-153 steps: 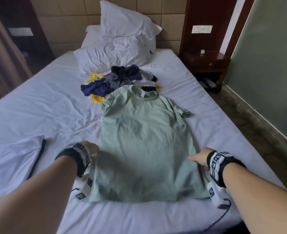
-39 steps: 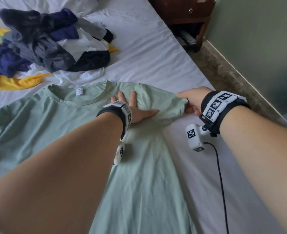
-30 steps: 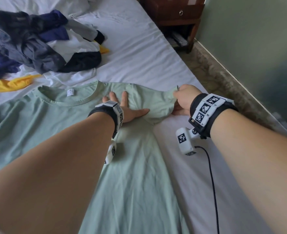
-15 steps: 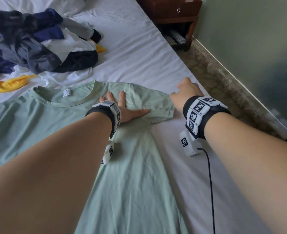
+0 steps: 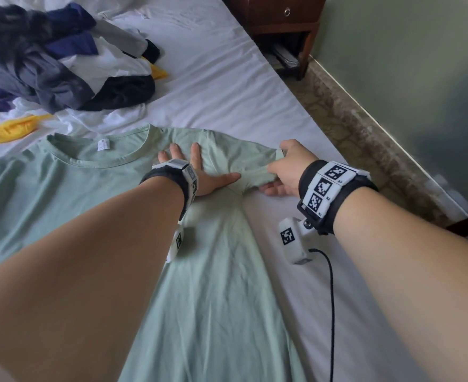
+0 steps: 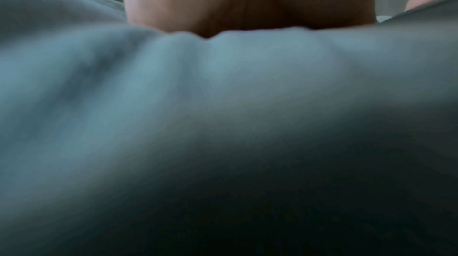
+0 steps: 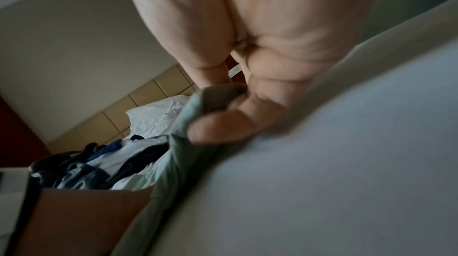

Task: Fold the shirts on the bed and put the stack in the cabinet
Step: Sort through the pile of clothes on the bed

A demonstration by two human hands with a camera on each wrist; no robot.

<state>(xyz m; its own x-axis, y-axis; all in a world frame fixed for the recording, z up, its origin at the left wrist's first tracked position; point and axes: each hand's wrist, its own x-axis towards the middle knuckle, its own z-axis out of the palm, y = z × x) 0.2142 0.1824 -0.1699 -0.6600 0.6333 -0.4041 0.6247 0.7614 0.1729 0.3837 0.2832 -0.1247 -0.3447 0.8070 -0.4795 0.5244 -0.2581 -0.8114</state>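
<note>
White bed (image 5: 227, 86) carries a limp, light green shirt (image 5: 213, 285); left hand (image 5: 199, 177) presses flat, right hand (image 5: 288, 172) pinches the sleeve hem (image 5: 271, 158), likely the best hold.

Bedroom: white-sheeted bed (image 5: 227, 86), wooden nightstand (image 5: 279, 20).

the bed (image 5: 227, 86) wears a creased white sheet. a pale green shirt (image 5: 216, 285) lies spread flat on it, collar toward the far end. beyond the collar sits a heap of clothes (image 5: 62, 67), dark blue, grey, white, black and yellow. a black cable (image 5: 332, 312) trails across the sheet beside the shirt.
</note>
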